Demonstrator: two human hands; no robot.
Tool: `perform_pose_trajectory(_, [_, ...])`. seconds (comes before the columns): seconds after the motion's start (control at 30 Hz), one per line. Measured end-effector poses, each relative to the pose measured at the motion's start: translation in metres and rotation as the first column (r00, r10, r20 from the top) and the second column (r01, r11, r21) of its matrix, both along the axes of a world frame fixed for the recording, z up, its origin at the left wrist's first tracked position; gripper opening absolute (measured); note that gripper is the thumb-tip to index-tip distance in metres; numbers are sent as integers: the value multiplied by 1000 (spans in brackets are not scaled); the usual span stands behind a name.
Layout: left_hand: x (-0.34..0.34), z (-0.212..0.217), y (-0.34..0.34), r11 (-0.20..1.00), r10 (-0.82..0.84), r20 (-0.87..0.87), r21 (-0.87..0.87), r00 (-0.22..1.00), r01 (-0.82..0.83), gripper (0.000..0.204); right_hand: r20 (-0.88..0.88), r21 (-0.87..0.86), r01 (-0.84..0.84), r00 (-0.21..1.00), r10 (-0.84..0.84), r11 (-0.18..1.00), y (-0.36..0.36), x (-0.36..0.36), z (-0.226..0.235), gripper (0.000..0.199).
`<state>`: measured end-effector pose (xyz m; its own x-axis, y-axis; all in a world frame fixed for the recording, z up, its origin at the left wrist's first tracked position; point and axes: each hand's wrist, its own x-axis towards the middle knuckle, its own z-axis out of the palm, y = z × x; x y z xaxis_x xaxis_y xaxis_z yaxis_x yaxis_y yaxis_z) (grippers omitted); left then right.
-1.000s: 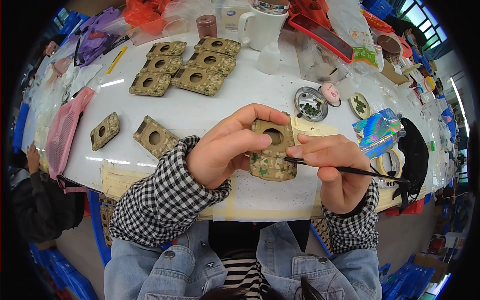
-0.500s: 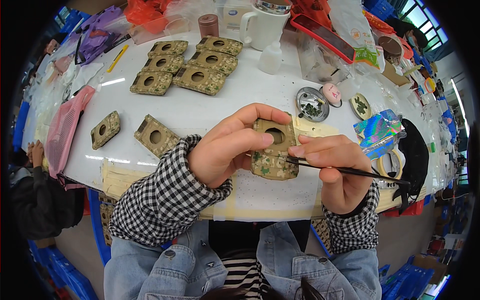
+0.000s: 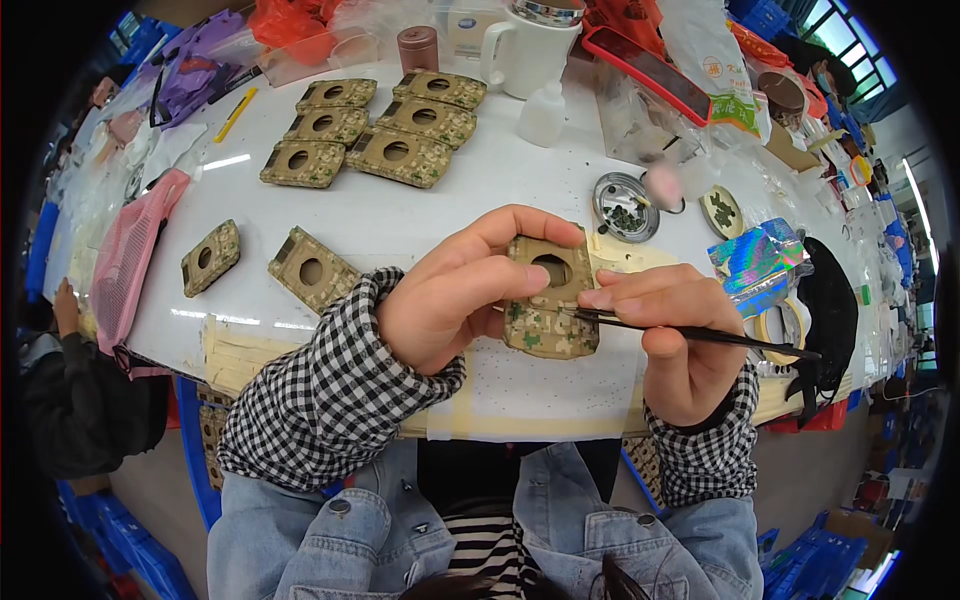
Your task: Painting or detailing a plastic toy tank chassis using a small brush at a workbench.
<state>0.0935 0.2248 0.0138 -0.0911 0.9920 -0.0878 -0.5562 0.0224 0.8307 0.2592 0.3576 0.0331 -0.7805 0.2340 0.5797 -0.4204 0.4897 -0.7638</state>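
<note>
My left hand grips a camouflage-patterned rectangular piece with a round hole, holding it above the white table near its front edge. My right hand holds a thin black brush whose tip touches the right side of that piece. Two similar camouflage pieces lie on the table to the left of my left sleeve.
Several more camouflage pieces lie in rows at the back. A round metal dish, a small patterned disc, a white bottle, a white jug and a shiny foil sheet stand around. Another person's hand shows at far left.
The brush tip has shifted slightly along the piece's right edge. Both hands stay in nearly the same place.
</note>
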Motion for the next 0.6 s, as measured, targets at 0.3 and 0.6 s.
perform_pose_trajectory(0.3, [0,0,0,1000,0,-7,-7,1000,0,47,7,24,-7,1000,7,1000,1,0,0,18])
perform_pose_trajectory(0.6, [-5,6,1,999,-16,190,-38,982,24,50,-112,8,134,985,-133,991,4,-1,-5,40])
